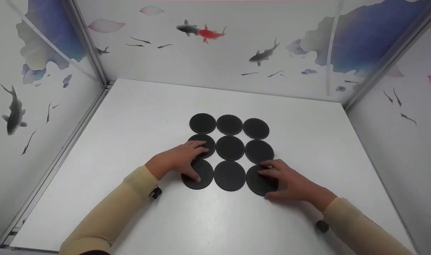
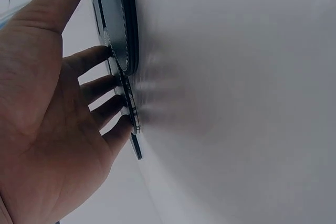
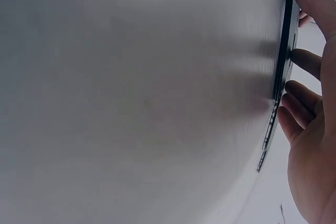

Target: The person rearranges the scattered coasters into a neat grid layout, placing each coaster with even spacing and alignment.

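Black round coasters with stitched edges lie flat in three rows of three on the white table. My left hand (image 1: 178,156) spreads across the left column. Its fingertips rest on the middle-left coaster (image 1: 203,137), and its thumb touches the front-left coaster (image 1: 205,172). At the opposite corner, my right hand (image 1: 295,183) has its fingertips on the front-right coaster (image 1: 255,182), with the thumb at that coaster's near edge. From the left wrist view, the left palm (image 2: 47,129) faces the coasters, fingers apart. The right wrist view shows the right hand (image 3: 312,145) touching the coaster (image 3: 283,51) from the side.
The remaining coasters include the centre one (image 1: 230,147), the front-middle one (image 1: 230,175) and the back row (image 1: 229,124). White panels (image 1: 215,63) printed with fish and lotus leaves enclose the table (image 1: 141,106) at the back and both sides.
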`<control>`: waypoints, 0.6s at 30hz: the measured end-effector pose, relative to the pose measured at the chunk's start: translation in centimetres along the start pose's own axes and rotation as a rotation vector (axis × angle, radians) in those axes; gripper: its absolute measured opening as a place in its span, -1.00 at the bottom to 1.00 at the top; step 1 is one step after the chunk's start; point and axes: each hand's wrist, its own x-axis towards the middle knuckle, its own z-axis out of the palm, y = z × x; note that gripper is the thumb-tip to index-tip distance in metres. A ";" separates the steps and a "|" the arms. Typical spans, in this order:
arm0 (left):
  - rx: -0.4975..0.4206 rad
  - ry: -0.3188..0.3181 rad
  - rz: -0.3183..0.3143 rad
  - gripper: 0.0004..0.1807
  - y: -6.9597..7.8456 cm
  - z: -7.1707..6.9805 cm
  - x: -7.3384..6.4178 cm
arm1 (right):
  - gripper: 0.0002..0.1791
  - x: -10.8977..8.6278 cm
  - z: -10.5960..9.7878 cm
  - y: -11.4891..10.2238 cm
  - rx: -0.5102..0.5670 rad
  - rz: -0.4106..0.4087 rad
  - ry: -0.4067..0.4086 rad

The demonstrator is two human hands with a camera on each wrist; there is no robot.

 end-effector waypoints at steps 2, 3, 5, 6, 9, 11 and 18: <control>-0.002 0.001 0.010 0.22 0.2 -0.1 0.0 | -0.19 -0.1 0.0 0.0 0.005 0.006 0.007; -0.004 0.002 0.015 0.21 0.3 -0.1 0.1 | -0.20 -0.2 0.0 -0.1 0.007 0.003 0.014; -0.008 0.002 0.021 0.21 0.4 -0.1 0.1 | -0.21 -0.3 -0.1 -0.1 0.016 -0.010 0.032; -0.014 0.005 0.024 0.20 0.4 -0.1 0.1 | -0.23 -0.3 -0.1 -0.1 0.015 -0.018 0.043; -0.044 0.043 0.039 0.14 0.1 -0.2 0.2 | -0.29 0.0 -0.4 0.1 0.016 -0.032 0.085; -0.064 0.098 0.041 0.07 -0.4 -0.3 0.1 | -0.34 0.5 -1.0 0.5 0.011 -0.014 0.110; -0.008 0.364 -0.063 -0.06 -3.7 -2.4 -0.4 | -0.25 2.3 -4.4 3.7 -0.069 0.174 0.183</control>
